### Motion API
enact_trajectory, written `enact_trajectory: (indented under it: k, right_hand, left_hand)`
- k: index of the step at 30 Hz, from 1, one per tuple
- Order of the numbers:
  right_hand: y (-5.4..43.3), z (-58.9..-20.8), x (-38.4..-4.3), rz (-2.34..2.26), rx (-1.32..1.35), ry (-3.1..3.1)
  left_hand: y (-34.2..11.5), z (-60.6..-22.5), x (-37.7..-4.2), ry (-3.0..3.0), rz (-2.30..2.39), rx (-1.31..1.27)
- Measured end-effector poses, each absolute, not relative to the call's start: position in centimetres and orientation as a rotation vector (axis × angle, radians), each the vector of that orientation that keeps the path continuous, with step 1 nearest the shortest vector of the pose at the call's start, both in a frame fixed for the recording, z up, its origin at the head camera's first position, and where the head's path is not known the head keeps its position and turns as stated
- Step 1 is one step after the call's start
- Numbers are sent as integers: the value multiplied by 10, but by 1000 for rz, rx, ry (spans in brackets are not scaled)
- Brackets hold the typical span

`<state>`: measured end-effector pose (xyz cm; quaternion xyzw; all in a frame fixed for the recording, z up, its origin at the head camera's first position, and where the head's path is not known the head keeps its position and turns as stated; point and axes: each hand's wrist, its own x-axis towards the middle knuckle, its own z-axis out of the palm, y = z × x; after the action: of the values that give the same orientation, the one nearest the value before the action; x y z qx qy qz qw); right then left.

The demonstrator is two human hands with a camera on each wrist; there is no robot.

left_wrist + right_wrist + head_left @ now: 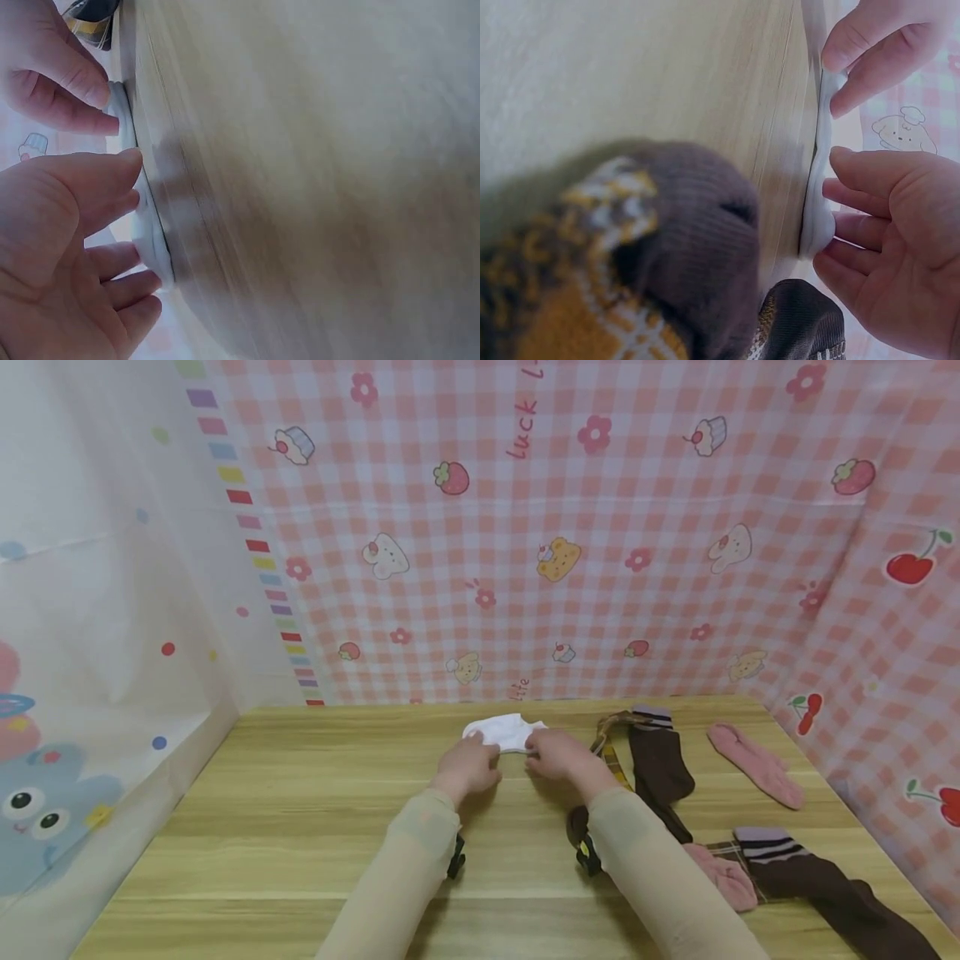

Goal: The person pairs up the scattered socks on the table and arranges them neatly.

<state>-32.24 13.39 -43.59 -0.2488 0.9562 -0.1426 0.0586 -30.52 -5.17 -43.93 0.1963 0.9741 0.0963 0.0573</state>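
A white sock (pixel 504 731) lies flat near the back edge of the table, in front of the checked cloth. My left hand (pixel 467 766) touches its left part from above, the fingers fairly straight. At its right end, the fingers of my right hand (pixel 562 755) rest on the fabric. In the left wrist view, thumb and fingertips of the left hand (pixel 67 232) meet the edge of the white sock (pixel 154 244). The right wrist view shows the right hand (pixel 907 217) likewise laid along the sock (pixel 820 217).
Right of my hands lie a brown sock (pixel 660 764) with a striped cuff, a yellow-patterned brown sock (pixel 697 247), and a pink sock (pixel 753 764). Nearer me are another pink sock (pixel 727 878) and a long brown sock (pixel 810 881). Printed cloth (pixel 525 568) hangs behind the table (pixel 300 835).
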Motion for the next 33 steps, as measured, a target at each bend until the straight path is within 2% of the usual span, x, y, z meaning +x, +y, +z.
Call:
enact_trajectory:
  k: [12,19,33]
  right_hand:
    - [135,-439,-326,-357,-834,2910]
    - [144,-431,-318,-426,-875,2942]
    - [165,-399,-289,-656,-919,2986]
  left_hand:
    - [-51,-440,-305,2925,306,563]
    - [-52,-443,-303,2993,287,607]
    - [-59,-436,-291,3295,636,562]
